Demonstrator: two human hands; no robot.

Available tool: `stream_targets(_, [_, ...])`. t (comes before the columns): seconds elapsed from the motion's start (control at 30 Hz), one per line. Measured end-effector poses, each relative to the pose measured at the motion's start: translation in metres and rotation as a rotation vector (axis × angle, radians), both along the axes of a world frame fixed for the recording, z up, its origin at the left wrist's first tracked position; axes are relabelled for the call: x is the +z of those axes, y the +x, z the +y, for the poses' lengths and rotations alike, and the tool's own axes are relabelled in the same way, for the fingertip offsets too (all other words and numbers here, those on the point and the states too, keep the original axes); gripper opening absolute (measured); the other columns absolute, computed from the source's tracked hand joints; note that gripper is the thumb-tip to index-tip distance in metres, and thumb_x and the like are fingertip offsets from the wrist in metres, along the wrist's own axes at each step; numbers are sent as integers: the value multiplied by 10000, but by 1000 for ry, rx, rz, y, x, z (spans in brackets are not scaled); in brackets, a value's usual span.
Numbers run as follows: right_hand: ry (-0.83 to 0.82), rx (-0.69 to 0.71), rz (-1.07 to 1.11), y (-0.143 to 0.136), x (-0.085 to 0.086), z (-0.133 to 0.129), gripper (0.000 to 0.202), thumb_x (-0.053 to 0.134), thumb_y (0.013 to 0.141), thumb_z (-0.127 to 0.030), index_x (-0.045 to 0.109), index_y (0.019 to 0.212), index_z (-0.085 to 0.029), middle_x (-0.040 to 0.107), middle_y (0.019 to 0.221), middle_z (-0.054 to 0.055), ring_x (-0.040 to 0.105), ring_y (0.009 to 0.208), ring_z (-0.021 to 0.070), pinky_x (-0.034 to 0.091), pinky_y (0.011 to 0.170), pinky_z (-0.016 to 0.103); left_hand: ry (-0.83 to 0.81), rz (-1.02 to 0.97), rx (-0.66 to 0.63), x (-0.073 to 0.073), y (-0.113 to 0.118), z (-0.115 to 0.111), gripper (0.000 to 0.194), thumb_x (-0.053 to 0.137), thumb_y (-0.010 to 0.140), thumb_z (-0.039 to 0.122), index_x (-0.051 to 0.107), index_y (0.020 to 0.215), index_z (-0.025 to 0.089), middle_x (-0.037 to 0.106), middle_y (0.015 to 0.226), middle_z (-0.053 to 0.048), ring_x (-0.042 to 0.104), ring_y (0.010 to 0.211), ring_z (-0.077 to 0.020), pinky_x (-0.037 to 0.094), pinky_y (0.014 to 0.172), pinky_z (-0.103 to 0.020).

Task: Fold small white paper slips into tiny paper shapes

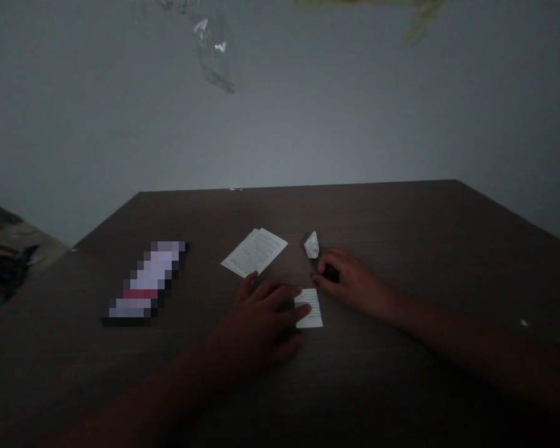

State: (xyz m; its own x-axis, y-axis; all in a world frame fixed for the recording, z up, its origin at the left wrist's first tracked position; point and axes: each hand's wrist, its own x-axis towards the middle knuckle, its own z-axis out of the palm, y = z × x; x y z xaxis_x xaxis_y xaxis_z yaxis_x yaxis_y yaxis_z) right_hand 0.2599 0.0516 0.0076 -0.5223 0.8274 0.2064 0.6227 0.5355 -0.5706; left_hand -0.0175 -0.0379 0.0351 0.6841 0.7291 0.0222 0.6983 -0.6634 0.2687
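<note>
A small printed piece of paper lies on the dark table, partly covered by my left hand. That hand is spread, with fingertips resting on the paper. Beyond it, several printed sheets lie in a slanted stack, close to one of its fingers. My right hand rests on the table just past the small paper, thumb and fingers curled but apart, with nothing seen between them. Beside its fingertips stands a small folded white paper piece.
A phone with a blurred-out screen lies at the left of the table. A pale wall rises behind the table's far edge, with a clear plastic piece on it. A tiny white scrap lies at the right.
</note>
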Motion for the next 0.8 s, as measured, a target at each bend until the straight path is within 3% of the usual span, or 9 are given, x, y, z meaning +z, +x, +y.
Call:
stream_targets(0.1, [70, 124, 3, 5, -2, -3, 16, 728, 1090, -246, 741, 1099, -241, 761, 1125, 83, 710, 1124, 297, 524, 1037, 486, 17, -45, 17, -9, -4, 6, 332, 762, 1132, 441, 805, 1451, 361, 774, 1549, -78, 643, 1530, -395, 272, 1403, -798])
stream_targets(0.23, [188, 318, -40, 8, -4, -9, 200, 737, 1123, -316, 778, 1293, -220, 760, 1268, 135, 682, 1246, 338, 535, 1097, 547, -3, -93, 53, -15, -6, 9, 268, 823, 1101, 418, 822, 1356, 334, 790, 1501, -71, 695, 1463, -353, 299, 1407, -749])
stream_targets(0.33, [264, 407, -49, 7, -4, -14, 270, 731, 1127, -330, 775, 1355, -191, 748, 1304, 163, 664, 1249, 358, 549, 1113, 591, -8, -109, 115, -13, -3, 8, 424, 883, 1045, 390, 774, 1444, 297, 790, 1493, -89, 687, 1476, -360, 340, 1405, -718])
stream_targets(0.5, [297, 466, -14, 6, -3, -18, 276, 733, 1123, -301, 764, 1363, -169, 737, 1314, 171, 658, 1247, 348, 567, 1128, 583, -30, -106, 182, -9, 1, 8, 703, 963, 956, 403, 679, 1579, 243, 755, 1560, -145, 653, 1523, -410, 375, 1395, -718])
stream_targets(0.8, [267, 471, 52, 7, -3, -17, 236, 748, 1095, -273, 726, 1322, -212, 738, 1318, 144, 661, 1246, 322, 573, 1129, 553, -11, -140, 120, -9, 0, 5, 587, 881, 1024, 316, 666, 1569, 287, 764, 1510, -114, 677, 1479, -371, 349, 1400, -735])
